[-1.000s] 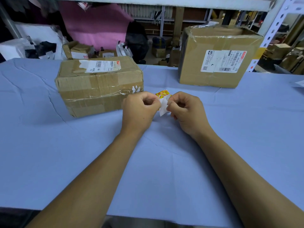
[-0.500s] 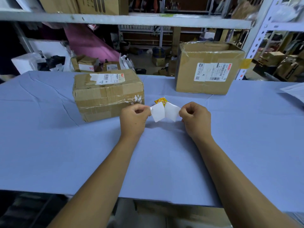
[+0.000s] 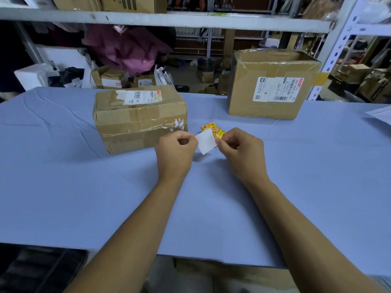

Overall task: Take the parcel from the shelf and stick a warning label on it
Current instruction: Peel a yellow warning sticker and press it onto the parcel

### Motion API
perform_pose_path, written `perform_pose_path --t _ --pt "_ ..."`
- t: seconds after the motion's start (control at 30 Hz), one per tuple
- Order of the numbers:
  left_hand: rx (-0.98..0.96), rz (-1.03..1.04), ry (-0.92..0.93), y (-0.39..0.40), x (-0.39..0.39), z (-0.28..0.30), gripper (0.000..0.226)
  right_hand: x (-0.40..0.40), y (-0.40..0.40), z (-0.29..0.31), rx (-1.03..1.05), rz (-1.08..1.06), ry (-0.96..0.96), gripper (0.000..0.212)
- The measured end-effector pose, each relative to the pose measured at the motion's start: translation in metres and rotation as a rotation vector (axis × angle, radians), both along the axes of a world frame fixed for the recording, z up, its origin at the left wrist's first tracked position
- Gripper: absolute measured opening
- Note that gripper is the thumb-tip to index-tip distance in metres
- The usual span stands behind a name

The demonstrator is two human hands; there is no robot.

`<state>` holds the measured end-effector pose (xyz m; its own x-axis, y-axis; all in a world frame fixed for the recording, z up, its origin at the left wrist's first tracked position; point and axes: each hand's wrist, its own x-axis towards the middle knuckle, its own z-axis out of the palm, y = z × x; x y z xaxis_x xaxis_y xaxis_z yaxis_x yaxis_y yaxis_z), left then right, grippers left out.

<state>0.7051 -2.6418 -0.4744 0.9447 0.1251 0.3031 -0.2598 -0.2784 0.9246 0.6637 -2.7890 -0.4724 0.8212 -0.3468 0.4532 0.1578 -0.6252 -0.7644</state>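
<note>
A taped brown parcel with a white shipping slip on top lies on the blue table, left of centre. Just right of its front corner, my left hand pinches a white square of backing paper. My right hand pinches a yellow and red warning label by its edge, close behind the white square. More yellow and red labels lie on the table just beyond my fingers. Both hands hover a little above the table, near the parcel but not touching it.
A larger open-topped carton stands at the table's far right. A metal shelf beam runs overhead, with a perforated upright at right. Small boxes and bags are piled behind the table. White paper lies at the right edge.
The two white squares that were spread between my hands have come apart. My left hand now keeps one white piece, and my right shows the printed yellow label. The view has tilted up slightly.
</note>
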Motion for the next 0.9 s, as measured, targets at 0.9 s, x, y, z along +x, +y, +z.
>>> perform_pose_path --t 0.9 --pt "-0.074 -0.137 -0.05 0.006 0.005 -0.004 0.01 0.011 0.005 -0.007 0.132 0.203 0.05 0.016"
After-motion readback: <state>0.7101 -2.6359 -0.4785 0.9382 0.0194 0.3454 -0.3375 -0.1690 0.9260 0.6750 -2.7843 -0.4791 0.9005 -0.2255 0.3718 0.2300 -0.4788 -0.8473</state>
